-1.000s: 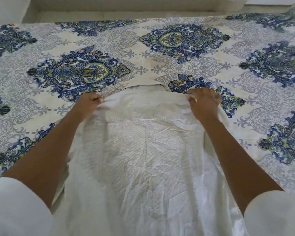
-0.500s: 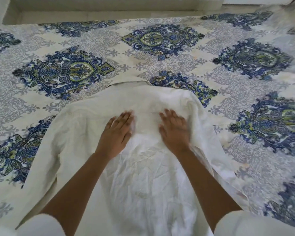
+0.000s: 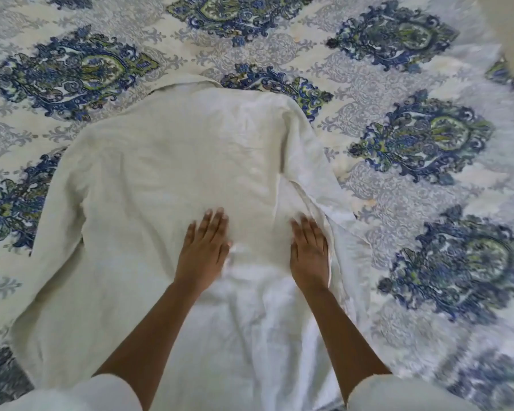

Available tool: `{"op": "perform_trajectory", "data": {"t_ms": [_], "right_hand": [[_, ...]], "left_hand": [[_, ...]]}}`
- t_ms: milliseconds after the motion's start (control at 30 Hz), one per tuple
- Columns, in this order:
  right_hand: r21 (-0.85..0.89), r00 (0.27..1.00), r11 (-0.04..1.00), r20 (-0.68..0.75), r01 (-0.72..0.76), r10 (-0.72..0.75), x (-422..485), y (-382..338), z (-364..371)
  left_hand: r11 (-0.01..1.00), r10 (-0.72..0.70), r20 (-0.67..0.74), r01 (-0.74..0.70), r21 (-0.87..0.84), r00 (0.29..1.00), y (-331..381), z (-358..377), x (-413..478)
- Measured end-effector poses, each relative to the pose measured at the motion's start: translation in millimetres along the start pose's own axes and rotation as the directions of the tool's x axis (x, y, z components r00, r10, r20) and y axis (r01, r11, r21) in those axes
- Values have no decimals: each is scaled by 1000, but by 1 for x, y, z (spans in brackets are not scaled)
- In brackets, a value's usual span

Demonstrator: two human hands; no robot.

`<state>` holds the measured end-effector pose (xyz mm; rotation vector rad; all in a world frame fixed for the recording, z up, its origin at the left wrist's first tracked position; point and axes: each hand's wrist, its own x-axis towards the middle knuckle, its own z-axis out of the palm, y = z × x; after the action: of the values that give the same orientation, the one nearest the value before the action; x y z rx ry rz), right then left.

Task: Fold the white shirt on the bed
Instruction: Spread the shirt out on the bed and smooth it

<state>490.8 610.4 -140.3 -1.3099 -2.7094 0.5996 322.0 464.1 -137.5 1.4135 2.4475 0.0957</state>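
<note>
The white shirt lies back side up on the bed, collar at the far end, its left sleeve spread out flat toward the lower left. Its right side is bunched and folded along the edge. My left hand rests flat on the middle of the shirt's back, fingers together and extended. My right hand lies flat beside it, close to the shirt's rumpled right edge. Both palms press down on the cloth and hold nothing.
The bed is covered by a sheet with a blue, green and grey ornamental print. It stretches out on every side of the shirt. My white sleeves show at the bottom corners.
Both hands let go of the shirt's shoulders, came down flat on the back, and have slid toward me along the cloth. The view has tilted lower.
</note>
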Motion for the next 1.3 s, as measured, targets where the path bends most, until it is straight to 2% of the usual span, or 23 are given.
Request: {"op": "perform_trajectory", "data": {"t_ms": [100,167,200,267,300,433,500,567,633,700,767,800,867,933,967,1033,1067,1133,1200,1300], "right_hand": [[208,979,968,-121,-139,166,-10,3,-24],[288,935,927,-188,-240,300,-2,5,-38],[309,902,892,-175,-329,393,4,10,-44],[307,813,784,-48,-540,580,20,23,-59],[288,779,741,27,-606,627,28,31,-65],[173,720,712,341,-681,605,60,57,-82],[235,689,656,387,-717,613,73,70,-93],[326,705,626,291,-708,646,84,81,-111],[300,729,684,65,-665,681,95,86,-131],[282,722,733,-162,-619,673,106,88,-154],[284,717,768,-276,-575,639,118,87,-169],[294,726,779,-286,-555,625,122,86,-172],[321,780,793,-205,-518,592,123,83,-169],[377,879,803,73,-462,472,110,75,-150],[390,889,800,238,-456,391,99,69,-137],[310,844,850,476,-425,248,75,54,-110],[258,821,879,527,-401,220,62,48,-97],[222,828,876,486,-428,281,38,45,-76],[289,819,798,418,-529,392,13,55,-68],[427,739,625,539,-653,404,-31,78,-74]], "left_hand": [[997,79,-13,-79,-12,997,32,-16,-5],[989,135,-24,-136,-54,991,57,-23,1],[986,137,-15,-138,-91,990,69,-27,6],[979,126,-15,-127,-161,992,86,-35,20],[976,126,-16,-127,-175,992,94,-38,28],[982,94,-4,-93,-163,996,116,-50,61],[982,47,2,-46,-183,999,122,-56,75],[979,21,-8,-23,-202,1000,127,-61,88],[976,10,0,-10,-219,1000,130,-62,95],[976,7,31,0,-219,999,133,-61,97],[975,8,81,10,-221,997,131,-54,93],[973,4,109,21,-228,994,128,-49,90],[966,-8,161,49,-253,987,127,-41,82],[956,-25,170,73,-284,985,130,-37,76],[948,-42,169,93,-306,985,132,-36,76],[907,-75,176,140,-396,982,138,-35,83],[859,-85,194,171,-483,977,143,-35,88],[684,-88,256,245,-687,963,155,-34,94],[522,-90,316,315,-793,944,172,-33,90],[393,-125,357,376,-839,926,190,-28,73]]}}
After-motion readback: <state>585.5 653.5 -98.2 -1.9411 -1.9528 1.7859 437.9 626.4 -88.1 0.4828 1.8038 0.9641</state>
